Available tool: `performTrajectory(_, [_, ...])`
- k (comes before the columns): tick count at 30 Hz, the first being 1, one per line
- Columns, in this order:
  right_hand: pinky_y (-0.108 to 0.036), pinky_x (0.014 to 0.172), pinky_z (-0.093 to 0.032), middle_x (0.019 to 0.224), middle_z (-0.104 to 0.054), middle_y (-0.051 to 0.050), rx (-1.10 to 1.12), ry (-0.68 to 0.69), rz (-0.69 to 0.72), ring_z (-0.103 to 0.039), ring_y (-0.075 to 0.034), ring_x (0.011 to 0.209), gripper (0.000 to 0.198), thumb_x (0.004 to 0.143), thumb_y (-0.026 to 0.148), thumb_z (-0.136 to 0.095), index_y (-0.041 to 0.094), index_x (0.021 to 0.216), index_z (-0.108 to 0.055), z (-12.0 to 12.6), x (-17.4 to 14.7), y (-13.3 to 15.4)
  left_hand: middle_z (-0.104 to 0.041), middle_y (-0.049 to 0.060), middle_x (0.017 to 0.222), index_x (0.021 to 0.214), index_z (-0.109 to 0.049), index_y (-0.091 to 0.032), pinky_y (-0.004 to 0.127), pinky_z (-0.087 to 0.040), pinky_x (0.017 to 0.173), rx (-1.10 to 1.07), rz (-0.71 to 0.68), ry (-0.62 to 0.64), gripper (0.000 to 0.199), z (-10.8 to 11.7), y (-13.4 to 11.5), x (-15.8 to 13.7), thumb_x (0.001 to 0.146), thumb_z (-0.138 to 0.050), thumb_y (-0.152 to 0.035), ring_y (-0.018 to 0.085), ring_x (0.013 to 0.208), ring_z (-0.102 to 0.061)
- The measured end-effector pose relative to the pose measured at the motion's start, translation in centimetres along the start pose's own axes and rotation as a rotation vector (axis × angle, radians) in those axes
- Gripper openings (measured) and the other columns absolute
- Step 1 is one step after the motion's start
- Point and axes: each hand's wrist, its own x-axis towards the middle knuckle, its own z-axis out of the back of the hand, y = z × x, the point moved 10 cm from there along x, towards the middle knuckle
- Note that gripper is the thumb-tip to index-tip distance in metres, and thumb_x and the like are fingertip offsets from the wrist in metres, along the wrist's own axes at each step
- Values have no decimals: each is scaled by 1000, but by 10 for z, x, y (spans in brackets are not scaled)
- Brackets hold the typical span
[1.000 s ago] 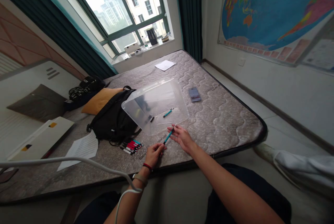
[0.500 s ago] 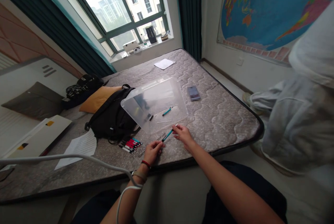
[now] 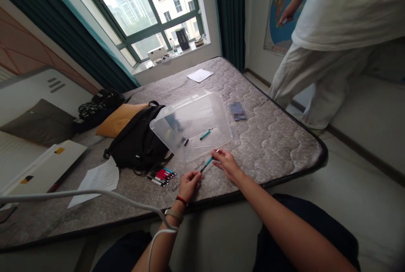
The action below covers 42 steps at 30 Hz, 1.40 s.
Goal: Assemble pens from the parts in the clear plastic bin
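Teal pen point(image 3: 207, 163) pinched at both ends, left hand point(image 3: 189, 184) low, right hand point(image 3: 228, 163) high, just before the clear bin point(image 3: 190, 124) (near the mattress point(image 3: 278, 145) edge); bare quilt to the right.

Seated at the near edge of a bare quilted mattress point(image 3: 268, 145). Left hand point(image 3: 189, 184) and right hand point(image 3: 227, 164) pinching the two ends of a teal pen point(image 3: 207, 163), held just above the mattress, close to the near edge. Just beyond, a clear plastic bin point(image 3: 193, 124) tilted on a black backpack point(image 3: 137, 141), another teal pen point(image 3: 205, 134) inside. Row of markers point(image 3: 160, 175) left of the hands. Sheet of paper point(image 3: 96, 179) further left. Another person point(image 3: 332, 44) standing past the right edge.
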Motion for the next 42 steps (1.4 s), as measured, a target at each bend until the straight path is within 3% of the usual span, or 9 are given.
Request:
performTrajectory(5, [-33, 84, -53, 109, -72, -11, 124, 141, -25, -67, -22, 100, 42, 65, 33, -85, 17, 100, -68, -14, 1, -3, -70, 5, 72, 82, -67, -13, 18, -36, 42, -23, -19, -7, 51, 0, 1, 1, 67, -76, -61, 5, 43, -49])
performTrajectory(11, [-25, 67, -49, 83, -69, -2, -12, -43, 12, -66, -15, 76, 43, 57, 39, -89, 18, 86, -65, 4, 8, -6, -69, 5, 69, 80, -67, -13, 18, -35, 42, 5, -28, -2, 55, -1, 6, 4, 66, -75, -65, 6, 43, -48])
performTrajectory(16, [-22, 60, -45, 71, -65, -1, -150, -44, 71, -61, -13, 67, 46, 54, 50, -87, 16, 75, -64, 6, 14, -6, -68, 5, 67, 78, -68, -13, 19, -34, 43, 36, -67, 15, 59, -4, 6, 7, 63, -73, -70, 7, 43, -48])
performTrajectory(20, [-22, 54, -44, 59, -60, 1, -182, -125, 127, -58, -12, 58, 51, 52, 58, -86, 18, 63, -57, 26, 4, -11, -64, 3, 63, 73, -65, -14, 21, -35, 46, 41, -114, 48, 60, -9, 4, 3, 62, -71, -73, 9, 46, -49])
performTrajectory(25, [-32, 77, -53, 103, -74, -11, -40, 4, 53, -69, -25, 97, 60, 49, 49, -91, 19, 97, -71, 27, -35, -37, -59, 0, 57, 68, -59, -17, 23, -35, 48, 22, -134, 144, 60, -14, 8, -12, 62, -68, -77, 11, 48, -50])
performTrajectory(28, [-36, 85, -53, 106, -74, -13, 42, 24, 69, -68, -29, 107, 63, 47, 45, -93, 19, 101, -71, 24, -52, -43, -60, 1, 58, 69, -59, -18, 25, -36, 50, 46, -134, 185, 62, -16, 9, -16, 59, -67, -79, 13, 50, -51])
performTrajectory(35, [-34, 74, -54, 78, -73, -2, -18, -71, 62, -71, -22, 81, 51, 44, 45, -94, 20, 78, -65, 26, -42, -47, -59, 0, 57, 67, -54, -20, 26, -37, 48, 25, -135, 187, 62, -20, 12, -9, 54, -64, -80, 12, 47, -50])
performTrajectory(39, [-33, 78, -53, 100, -75, -7, -61, -2, 28, -71, -23, 94, 59, 45, 42, -94, 20, 94, -69, 21, -37, -51, -56, -2, 55, 67, -48, -21, 25, -33, 43, -13, -107, 135, 63, -19, 20, -1, 53, -60, -82, 10, 39, -46])
performTrajectory(42, [-32, 78, -52, 99, -76, -6, -81, 3, 51, -71, -23, 95, 58, 44, 40, -95, 21, 92, -69, 22, -34, -52, -55, -3, 53, 67, -47, -21, 24, -32, 39, -18, -89, 155, 60, -23, 23, 3, 55, -62, -78, 9, 36, -44])
